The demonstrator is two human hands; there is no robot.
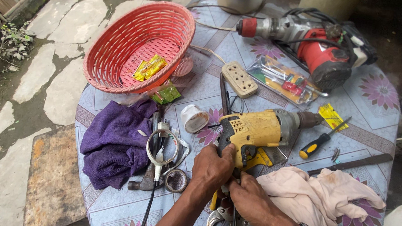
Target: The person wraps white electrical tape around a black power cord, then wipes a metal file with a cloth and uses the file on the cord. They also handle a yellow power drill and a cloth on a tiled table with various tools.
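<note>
Yellow drill (pixel 254 131) lay on worktop (pixel 372 117), centre, chuck pointing right. Left hand (pixel 212 167) clamped on rear housing; right hand (pixel 247 196) closed round handle below. Judged heavy, rigid, hard plastic shell; best grip at handle and body. Counted: one yellow drill, one red hammer drill (pixel 315 42), one basket (pixel 138 45), two cloths, one screwdriver (pixel 321 139).

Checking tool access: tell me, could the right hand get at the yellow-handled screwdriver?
Probably yes. The screwdriver lies uncovered on the table beyond the right hand, nothing on top of it; the hand would first have to leave the drill.
</note>
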